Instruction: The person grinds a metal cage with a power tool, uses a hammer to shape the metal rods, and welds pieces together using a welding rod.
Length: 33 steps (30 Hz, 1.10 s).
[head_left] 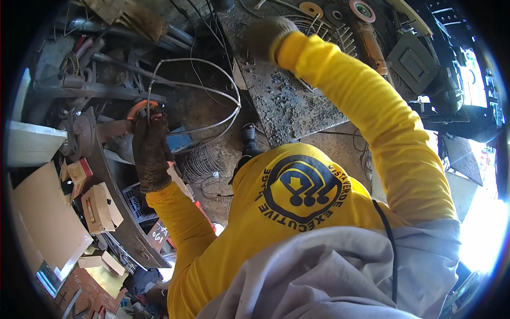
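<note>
Cartons: A small red-and-tan box (78, 175) sits beside an open cardboard box (101, 207), contents too small to make out.
Crate: Right of a rusty beam (127, 223), a plastic crate (139, 204); its load cannot be told.
Left glove: The worker's left hand (150, 146) is curled around 1 side of a bent rod frame (238, 100).
Frame: Held over the floor off the table's left edge, apparently so its loops hang free.
Right glove: The blurred right hand (268, 40) is above that edge, perhaps steadying; whether its fingers are spread or closed, cannot tell.
Table (297, 114): Grit covers the near corner; loose rods (345, 40) and 3 discs (311, 9) lie toward the far edge.
</note>
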### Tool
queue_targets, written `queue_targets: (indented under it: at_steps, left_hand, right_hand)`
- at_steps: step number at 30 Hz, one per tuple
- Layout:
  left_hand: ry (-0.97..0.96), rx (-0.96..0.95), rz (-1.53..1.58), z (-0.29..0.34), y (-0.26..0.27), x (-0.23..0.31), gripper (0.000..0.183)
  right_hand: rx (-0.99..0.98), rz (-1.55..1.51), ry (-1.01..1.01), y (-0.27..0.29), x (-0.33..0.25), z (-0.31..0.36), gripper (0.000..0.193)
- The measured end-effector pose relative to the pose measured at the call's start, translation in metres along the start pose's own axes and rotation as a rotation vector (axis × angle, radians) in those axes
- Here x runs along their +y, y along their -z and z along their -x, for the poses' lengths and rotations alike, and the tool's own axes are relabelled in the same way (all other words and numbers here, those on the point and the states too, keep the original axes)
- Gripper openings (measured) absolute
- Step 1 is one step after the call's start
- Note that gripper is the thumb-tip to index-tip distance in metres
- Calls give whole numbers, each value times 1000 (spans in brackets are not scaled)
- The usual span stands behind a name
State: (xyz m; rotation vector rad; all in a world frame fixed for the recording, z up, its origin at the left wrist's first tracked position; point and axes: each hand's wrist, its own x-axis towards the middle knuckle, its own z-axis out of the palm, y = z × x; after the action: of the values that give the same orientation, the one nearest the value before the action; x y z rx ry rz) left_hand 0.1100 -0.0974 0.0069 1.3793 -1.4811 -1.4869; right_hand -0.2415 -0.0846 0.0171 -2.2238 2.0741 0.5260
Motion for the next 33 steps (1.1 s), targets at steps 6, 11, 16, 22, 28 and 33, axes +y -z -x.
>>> queue_targets:
  at_steps: [6,11,16,22,28,33]
  left_hand:
    - [7,25,133,2,-9,-12,35]
    - [-94,29,4,-7,-11,-11,37]
    - [-165,33,-34,-14,-11,-20,37]
    - [-119,40,1,-14,-1,-29,31]
    - [-536,-31,-517,-9,8,-25,36]
    - [-189,-35,-129,-2,-8,-4,36]
  right_hand:
    - [97,-289,-107,-78,-25,35,21]
    - [294,-465,-238,-74,-26,44,22]
    - [188,-517,-305,-59,-30,62,22]
    - [92,-470,-249,27,-17,119,32]
    - [255,-70,-21,44,93,57,29]
    - [365,146,-1,13,144,-14,33]
